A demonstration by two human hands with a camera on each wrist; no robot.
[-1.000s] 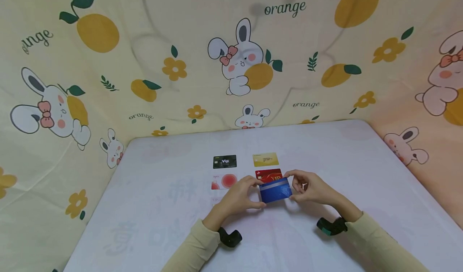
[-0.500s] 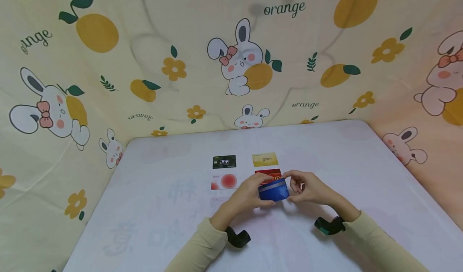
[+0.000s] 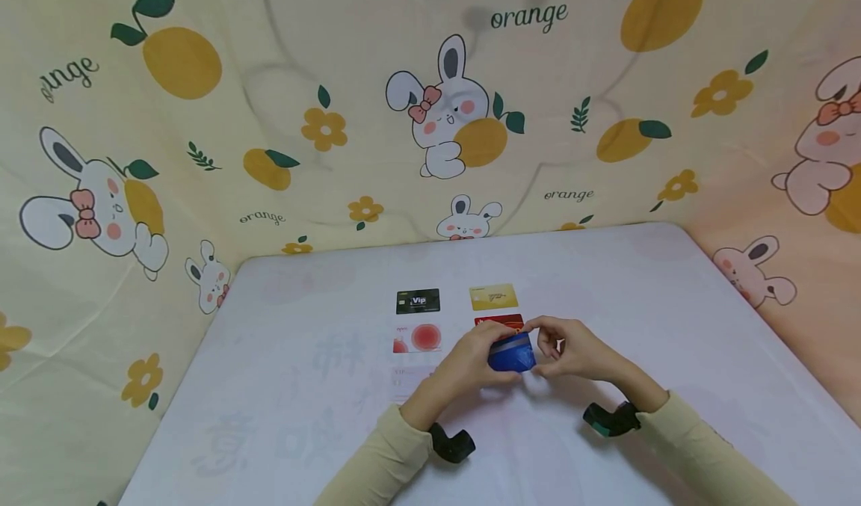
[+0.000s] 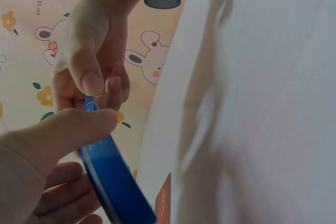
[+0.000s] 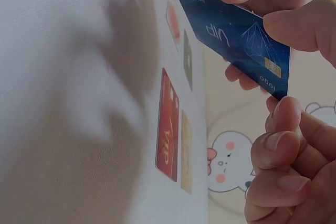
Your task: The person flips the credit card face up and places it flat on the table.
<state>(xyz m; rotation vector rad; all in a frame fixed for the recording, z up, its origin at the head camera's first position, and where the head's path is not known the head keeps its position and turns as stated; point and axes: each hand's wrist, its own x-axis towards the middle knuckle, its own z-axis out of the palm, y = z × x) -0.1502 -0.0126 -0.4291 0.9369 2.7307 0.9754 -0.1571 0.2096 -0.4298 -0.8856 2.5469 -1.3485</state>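
Note:
Both hands hold a blue bank-style VIP card (image 3: 513,353) just above the table, its striped back toward the head camera. My left hand (image 3: 471,360) has its thumb along the card's lower edge and fingers along the upper edge, covering the left end. At the right end my right hand (image 3: 572,349) pinches the card by its corners between thumb and index finger, the other fingers curled. In the right wrist view the card's front (image 5: 236,35) shows a chip and "VIP". Just behind, a red VIP card (image 5: 168,127) lies on the table, partly hidden in the head view.
On the white table (image 3: 282,326) lie a black Vip card (image 3: 418,301), a gold card (image 3: 494,297), a white card with a red circle (image 3: 417,338) and a pale lilac card (image 3: 408,379), partly behind the left arm. A patterned cloth (image 3: 336,57) hangs behind.
My left hand has slid right along the blue card, now covering more of it and of the red card. More of the lilac card shows. The right hand has barely moved.

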